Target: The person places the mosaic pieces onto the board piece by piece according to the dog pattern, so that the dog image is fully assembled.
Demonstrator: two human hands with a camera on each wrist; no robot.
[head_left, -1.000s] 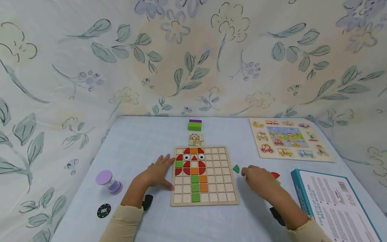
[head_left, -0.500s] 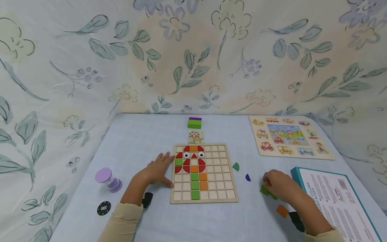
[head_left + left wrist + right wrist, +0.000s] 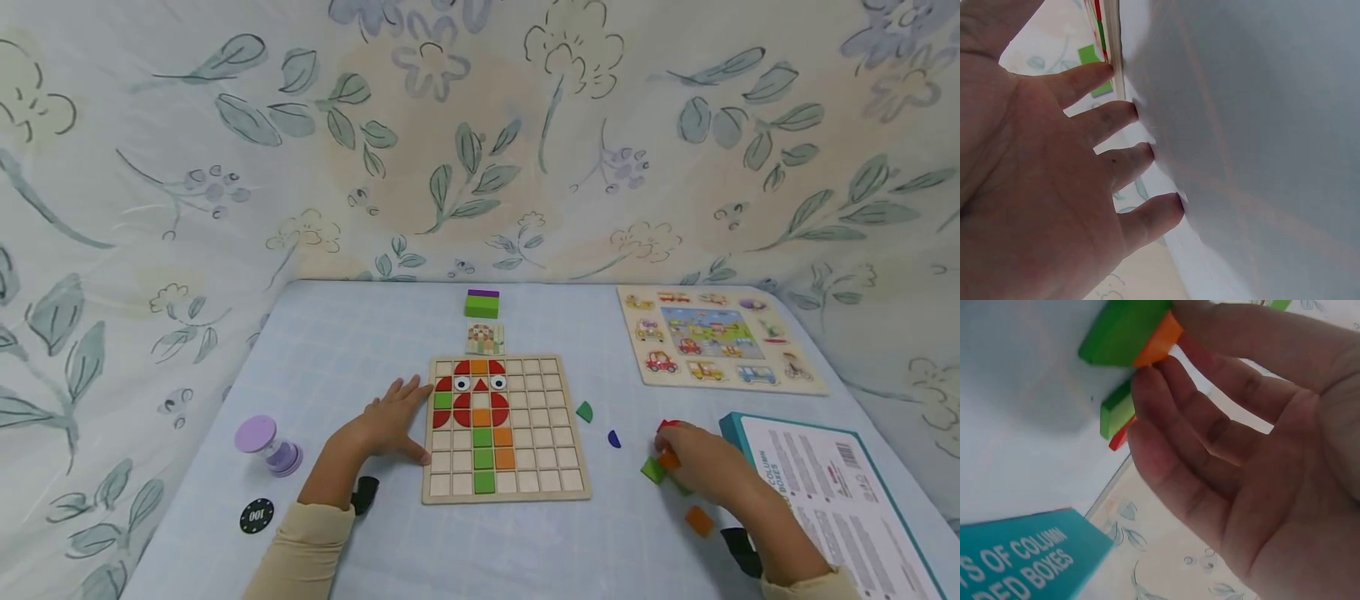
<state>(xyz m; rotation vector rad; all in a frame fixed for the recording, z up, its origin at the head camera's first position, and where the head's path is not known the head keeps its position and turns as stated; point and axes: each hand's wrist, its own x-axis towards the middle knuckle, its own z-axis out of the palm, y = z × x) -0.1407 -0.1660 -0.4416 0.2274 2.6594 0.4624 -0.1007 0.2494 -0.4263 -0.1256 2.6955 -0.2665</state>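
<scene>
My left hand (image 3: 392, 418) rests with spread fingers at the left edge of a wooden grid board (image 3: 510, 498). In the left wrist view its fingertips (image 3: 1169, 209) touch the tabletop beside the board. The board carries red, orange and green tiles and two eye pieces in an owl-like pattern. Right of the board, my right hand (image 3: 701, 462) bends over a small pile of loose tiles. Its thumb and fingers pinch an orange tile (image 3: 1161, 339), with a green tile (image 3: 1119, 331) right against it. Another green tile (image 3: 1116, 412) and a red piece lie by the fingertips.
A green quarter piece (image 3: 585, 411), a blue piece (image 3: 614, 439) and an orange tile (image 3: 700, 521) lie loose. A pattern card (image 3: 485, 338) and green block (image 3: 482, 306) stand behind the board. A vehicle puzzle (image 3: 645, 375), teal box (image 3: 832, 492), purple hourglass-shaped object (image 3: 281, 454) and black chip (image 3: 257, 516) surround it.
My right hand has moved right, from beside the green quarter piece to the loose tiles near the teal box. The blue piece now lies on the table. My left hand has stayed put.
</scene>
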